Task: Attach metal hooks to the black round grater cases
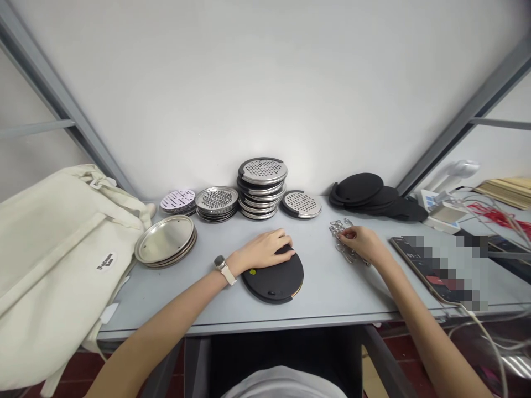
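My left hand lies over a black round disc on the desk near me, fingers curled at its far edge. The disc has a small yellow-green mark, a slot near its front and a thin metallic strip at its right edge. To the right, my right hand pinches at a loose pile of small metal wire clips; its fingertips partly hide the piece between them. Behind my left hand stands a stack of round metal graters with black rims. A single grater lies beside the stack.
Plain metal discs, perforated grater plates and a purplish perforated plate stand at left, beside a cream bag. Black round covers are piled at the back right. A phone with a cable lies at right.
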A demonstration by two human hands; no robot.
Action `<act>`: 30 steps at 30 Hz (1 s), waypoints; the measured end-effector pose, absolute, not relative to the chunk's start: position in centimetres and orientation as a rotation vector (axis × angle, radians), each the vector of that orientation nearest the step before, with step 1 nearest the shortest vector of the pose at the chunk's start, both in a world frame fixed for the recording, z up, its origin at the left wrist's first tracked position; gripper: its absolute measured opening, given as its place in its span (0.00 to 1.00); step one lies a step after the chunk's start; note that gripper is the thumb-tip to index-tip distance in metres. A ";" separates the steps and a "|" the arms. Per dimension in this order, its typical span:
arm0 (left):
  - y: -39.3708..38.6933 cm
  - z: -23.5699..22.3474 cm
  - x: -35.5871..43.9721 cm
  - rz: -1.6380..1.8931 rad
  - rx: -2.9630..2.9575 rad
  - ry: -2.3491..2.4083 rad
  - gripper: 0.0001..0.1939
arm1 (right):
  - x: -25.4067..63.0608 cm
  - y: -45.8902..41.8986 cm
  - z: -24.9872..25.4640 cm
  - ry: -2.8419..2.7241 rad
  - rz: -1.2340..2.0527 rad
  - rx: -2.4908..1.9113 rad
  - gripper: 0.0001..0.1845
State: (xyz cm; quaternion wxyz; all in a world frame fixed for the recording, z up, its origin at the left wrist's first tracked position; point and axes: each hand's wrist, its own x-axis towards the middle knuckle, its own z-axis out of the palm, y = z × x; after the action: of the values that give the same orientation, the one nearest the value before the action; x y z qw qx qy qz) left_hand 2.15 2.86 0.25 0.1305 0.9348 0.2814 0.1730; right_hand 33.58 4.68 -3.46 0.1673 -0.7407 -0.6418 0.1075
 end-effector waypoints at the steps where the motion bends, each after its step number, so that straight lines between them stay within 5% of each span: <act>1: 2.9 0.3 2.1 0.509 2.712 0.817 0.14 | 33.5 5.0 -3.3 -1.828 0.325 -2.126 0.08; 16: 2.8 0.0 2.2 0.487 2.761 0.846 0.14 | 33.2 5.5 1.2 -1.752 0.496 -2.095 0.12; 25: 3.0 -0.1 2.5 0.756 2.194 0.798 0.15 | 24.4 3.4 1.5 -1.612 1.093 -1.183 0.13; 30: 3.2 -0.5 3.2 0.796 1.835 0.684 0.14 | 20.1 2.7 1.0 -1.508 1.151 -0.932 0.14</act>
State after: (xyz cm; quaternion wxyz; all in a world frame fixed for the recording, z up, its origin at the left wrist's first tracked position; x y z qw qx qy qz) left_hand 3.19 3.16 -0.52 0.4914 0.7561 0.2818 0.3278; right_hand 20.10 2.68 1.01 0.4916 -0.3840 -0.6214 0.4741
